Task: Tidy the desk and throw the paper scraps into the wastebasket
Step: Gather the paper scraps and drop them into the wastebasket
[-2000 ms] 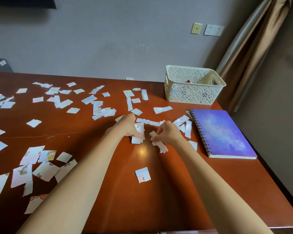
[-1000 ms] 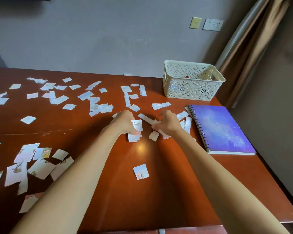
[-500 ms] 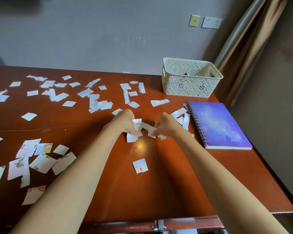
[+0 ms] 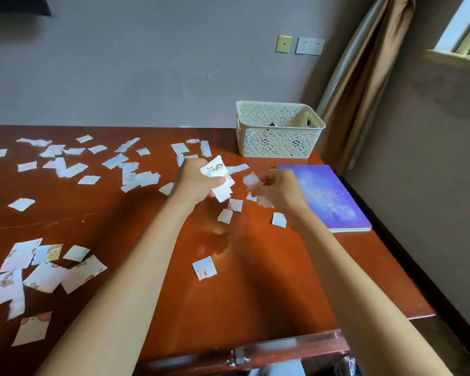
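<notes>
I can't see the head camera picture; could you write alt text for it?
A person's left hand grips a bunch of paper scraps and the right hand pinches a smaller bunch, above a reddish wooden desk. Many loose scraps lie across it, mostly leftward. A white lattice basket and a purple notebook sit far right.
</notes>
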Tool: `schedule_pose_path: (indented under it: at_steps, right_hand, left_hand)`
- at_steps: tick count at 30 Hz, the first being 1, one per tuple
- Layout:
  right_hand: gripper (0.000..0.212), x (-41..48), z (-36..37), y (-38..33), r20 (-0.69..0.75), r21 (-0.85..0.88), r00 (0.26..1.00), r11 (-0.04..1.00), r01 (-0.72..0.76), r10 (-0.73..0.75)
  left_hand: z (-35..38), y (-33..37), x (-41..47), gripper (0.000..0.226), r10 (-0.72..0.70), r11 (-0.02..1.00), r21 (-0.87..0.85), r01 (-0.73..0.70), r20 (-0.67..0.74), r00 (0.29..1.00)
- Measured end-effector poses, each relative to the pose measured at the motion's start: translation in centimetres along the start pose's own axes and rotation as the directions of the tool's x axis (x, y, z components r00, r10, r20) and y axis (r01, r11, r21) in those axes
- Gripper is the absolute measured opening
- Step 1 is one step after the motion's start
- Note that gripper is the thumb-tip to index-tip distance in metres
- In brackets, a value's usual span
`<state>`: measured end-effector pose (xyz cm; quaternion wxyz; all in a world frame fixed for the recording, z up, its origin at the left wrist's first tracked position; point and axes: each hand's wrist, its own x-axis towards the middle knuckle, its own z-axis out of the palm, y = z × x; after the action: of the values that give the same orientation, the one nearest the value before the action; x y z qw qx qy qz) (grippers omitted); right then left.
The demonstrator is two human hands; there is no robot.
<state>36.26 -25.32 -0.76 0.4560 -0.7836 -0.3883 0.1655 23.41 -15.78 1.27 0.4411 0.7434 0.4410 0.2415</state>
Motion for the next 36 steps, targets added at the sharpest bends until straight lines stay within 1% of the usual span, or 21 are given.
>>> schedule_pose_path:
  at_steps: [3, 5, 7, 8, 11, 12, 14, 16, 19, 21, 25, 29, 30, 31, 32, 34, 35, 36]
  right_hand:
    - [0.021, -1.5, -4.4, 0.7, -0.130, 0.095, 0.990, 0.995, -0.042, 0.054]
    - [0.020, -3.0, -7.6, 1.4, -0.205, 0.156, 0.974, 0.986, -0.061, 0.093]
    - [0.020, -5.0, -10.7, 2.6, -0.284, 0.194, 0.949, 0.978, -0.083, 0.136]
    - [0.021, -6.0, -12.2, 3.5, -0.329, 0.201, 0.931, 0.975, -0.095, 0.159]
    - [0.021, -9.5, -16.5, 7.2, -0.436, 0.271, 0.862, 0.951, -0.148, 0.258]
    - [0.020, -10.7, -17.9, 8.6, -0.457, 0.291, 0.836, 0.939, -0.182, 0.303]
    - [0.019, -13.2, -20.3, 11.5, -0.481, 0.303, 0.789, 0.917, -0.260, 0.383]
    - [0.017, -15.6, -22.3, 14.5, -0.495, 0.344, 0.739, 0.884, -0.316, 0.457]
    - [0.015, -18.8, -24.1, 19.7, -0.488, 0.412, 0.655, 0.814, -0.410, 0.577]
    - [0.021, -20.5, -24.5, 23.3, -0.461, 0.460, 0.605, 0.758, -0.463, 0.649]
    - [0.020, -22.8, -24.1, 30.2, -0.363, 0.576, 0.476, 0.594, -0.562, 0.801]
    - [0.025, -23.8, -22.3, 36.9, -0.246, 0.631, 0.367, 0.436, -0.642, 0.897]
    - [0.026, -24.0, -21.6, 38.4, -0.209, 0.625, 0.336, 0.390, -0.676, 0.918]
    - [0.027, -24.1, -21.0, 39.9, -0.177, 0.627, 0.309, 0.348, -0.697, 0.935]
    - [0.026, -24.3, -20.3, 41.4, -0.146, 0.628, 0.284, 0.310, -0.714, 0.948]
    - [0.011, -24.5, -18.9, 44.1, -0.100, 0.650, 0.242, 0.248, -0.718, 0.965]
    - [0.008, -24.6, -18.2, 45.4, -0.079, 0.659, 0.222, 0.218, -0.719, 0.972]
    - [0.009, -24.7, -17.6, 46.6, -0.054, 0.663, 0.201, 0.186, -0.725, 0.978]
  left_hand:
    - [2.4, 3.3, -1.3, 0.026, 0.080, 0.985, -0.153, -0.073, 0.041, 0.996]
    - [4.9, 5.7, -2.6, 0.018, 0.141, 0.960, -0.259, -0.110, 0.107, 0.984]
    - [8.1, 7.7, -4.0, 0.014, 0.193, 0.926, -0.359, -0.119, 0.177, 0.965]
    - [9.9, 8.6, -4.7, 0.013, 0.216, 0.917, -0.380, -0.124, 0.212, 0.953]
    - [16.3, 10.6, -7.4, 0.022, 0.266, 0.914, -0.384, -0.130, 0.326, 0.907]
    - [18.4, 11.0, -8.5, 0.022, 0.270, 0.916, -0.383, -0.119, 0.371, 0.888]
    - [22.6, 11.7, -10.9, 0.013, 0.269, 0.920, -0.382, -0.082, 0.468, 0.841]
    - [26.8, 11.9, -13.2, 0.012, 0.252, 0.928, -0.370, -0.032, 0.564, 0.786]
    - [32.9, 11.0, -15.9, 0.012, 0.190, 0.952, -0.304, 0.035, 0.675, 0.713]
    - [36.7, 9.6, -17.1, 0.017, 0.128, 0.968, -0.241, 0.076, 0.725, 0.677]
    - [42.8, 6.3, -18.7, 0.017, -0.036, 0.981, -0.097, 0.169, 0.763, 0.646]
    - [47.5, 2.6, -19.4, 0.028, -0.226, 0.961, 0.068, 0.267, 0.749, 0.623]
    - [48.6, 1.5, -19.3, 0.026, -0.267, 0.952, 0.100, 0.291, 0.738, 0.619]
    - [49.7, 0.3, -19.2, 0.018, -0.307, 0.940, 0.128, 0.317, 0.725, 0.616]
    - [50.6, -0.7, -19.2, 0.012, -0.348, 0.926, 0.160, 0.341, 0.709, 0.613]
    - [52.3, -2.9, -18.9, 0.015, -0.437, 0.890, 0.228, 0.394, 0.670, 0.600]
    - [53.2, -4.0, -18.8, 0.017, -0.470, 0.875, 0.258, 0.411, 0.657, 0.590]
    - [54.0, -5.0, -18.6, 0.024, -0.501, 0.858, 0.284, 0.427, 0.645, 0.578]
